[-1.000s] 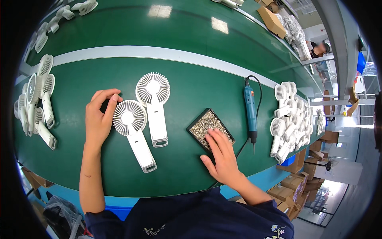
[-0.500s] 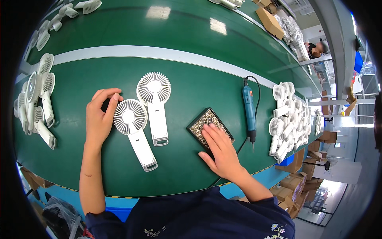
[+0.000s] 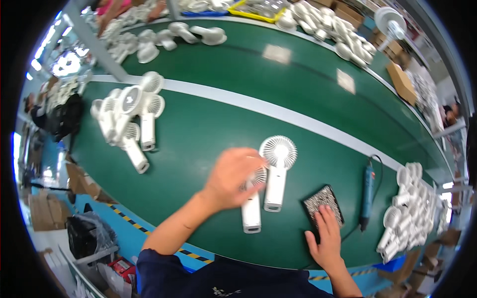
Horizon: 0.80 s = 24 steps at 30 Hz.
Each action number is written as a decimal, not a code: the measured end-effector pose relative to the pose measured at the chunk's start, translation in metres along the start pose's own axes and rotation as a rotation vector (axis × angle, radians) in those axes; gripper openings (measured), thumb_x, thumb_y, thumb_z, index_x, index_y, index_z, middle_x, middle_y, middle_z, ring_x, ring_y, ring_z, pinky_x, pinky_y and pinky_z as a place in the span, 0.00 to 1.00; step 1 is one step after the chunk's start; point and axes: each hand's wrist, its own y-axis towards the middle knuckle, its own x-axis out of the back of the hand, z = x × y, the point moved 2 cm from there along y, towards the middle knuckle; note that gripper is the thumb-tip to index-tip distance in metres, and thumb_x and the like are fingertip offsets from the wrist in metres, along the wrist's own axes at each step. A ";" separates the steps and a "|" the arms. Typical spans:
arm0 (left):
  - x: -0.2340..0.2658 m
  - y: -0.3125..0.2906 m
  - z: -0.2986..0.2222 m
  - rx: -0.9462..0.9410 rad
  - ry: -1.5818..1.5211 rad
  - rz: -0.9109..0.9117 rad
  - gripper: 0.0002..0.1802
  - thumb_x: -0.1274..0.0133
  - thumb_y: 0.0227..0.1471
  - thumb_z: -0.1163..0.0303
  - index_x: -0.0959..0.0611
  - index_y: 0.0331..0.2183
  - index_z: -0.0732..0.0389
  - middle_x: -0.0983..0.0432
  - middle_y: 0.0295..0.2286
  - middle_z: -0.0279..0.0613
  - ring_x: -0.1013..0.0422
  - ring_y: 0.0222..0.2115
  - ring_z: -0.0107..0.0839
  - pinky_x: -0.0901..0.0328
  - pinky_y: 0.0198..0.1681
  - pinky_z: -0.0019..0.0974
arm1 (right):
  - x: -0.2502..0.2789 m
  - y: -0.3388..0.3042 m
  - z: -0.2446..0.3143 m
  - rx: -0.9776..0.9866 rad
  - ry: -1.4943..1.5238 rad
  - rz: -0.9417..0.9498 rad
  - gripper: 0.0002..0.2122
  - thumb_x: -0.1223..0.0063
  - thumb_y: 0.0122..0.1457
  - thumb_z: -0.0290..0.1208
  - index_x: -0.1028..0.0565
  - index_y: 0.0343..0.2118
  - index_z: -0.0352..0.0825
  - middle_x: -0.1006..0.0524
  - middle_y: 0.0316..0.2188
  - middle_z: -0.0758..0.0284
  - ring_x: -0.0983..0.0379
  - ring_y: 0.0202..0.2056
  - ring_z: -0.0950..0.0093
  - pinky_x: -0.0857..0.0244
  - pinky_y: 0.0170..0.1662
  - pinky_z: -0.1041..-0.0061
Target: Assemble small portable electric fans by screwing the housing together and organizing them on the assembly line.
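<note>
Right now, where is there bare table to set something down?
Free: the green tabletop between the left fan pile and left hand, and the patch bordered by the white strip, screwdriver and parts tray. Crowded: the right fan pile.

We see a wide way through over the green tabletop (image 3: 186, 144) between the left cluster of handheld fans (image 3: 130, 100) and our left hand (image 3: 232, 174), though the left forearm (image 3: 185, 224) bars its near side. The nearer fan (image 3: 251, 214) and farther fan (image 3: 276, 186) block the middle. A slim lane parts them from the black parts tray (image 3: 318, 200), partly covered by our right hand (image 3: 328, 244); beyond, the electric screwdriver (image 3: 367, 196) stands before the right fan pile (image 3: 410, 218).
</note>
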 end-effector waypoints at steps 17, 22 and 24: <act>-0.031 0.052 -0.004 -0.212 -0.049 0.220 0.22 0.40 0.53 0.63 0.19 0.48 0.61 0.24 0.51 0.46 0.31 0.55 0.43 0.40 0.62 0.50 | -0.004 0.027 -0.026 -0.055 -0.250 0.052 0.33 0.44 0.59 0.39 0.38 0.62 0.21 0.43 0.67 0.48 0.50 0.70 0.52 0.65 0.70 0.45; 0.003 0.143 0.141 0.121 0.233 -0.236 0.27 0.42 0.52 0.65 0.25 0.52 0.64 0.26 0.50 0.53 0.32 0.53 0.51 0.36 0.56 0.49 | -0.002 0.024 -0.034 -0.098 -0.244 0.030 0.33 0.44 0.57 0.38 0.36 0.61 0.21 0.41 0.66 0.45 0.49 0.69 0.50 0.63 0.69 0.44; 0.036 0.165 0.221 0.421 0.474 -0.227 0.38 0.37 0.49 0.55 0.30 0.57 0.63 0.36 0.55 0.61 0.37 0.55 0.59 0.38 0.57 0.53 | -0.004 0.024 -0.036 -0.078 -0.241 0.011 0.32 0.43 0.55 0.38 0.35 0.60 0.22 0.40 0.66 0.46 0.48 0.68 0.50 0.61 0.68 0.44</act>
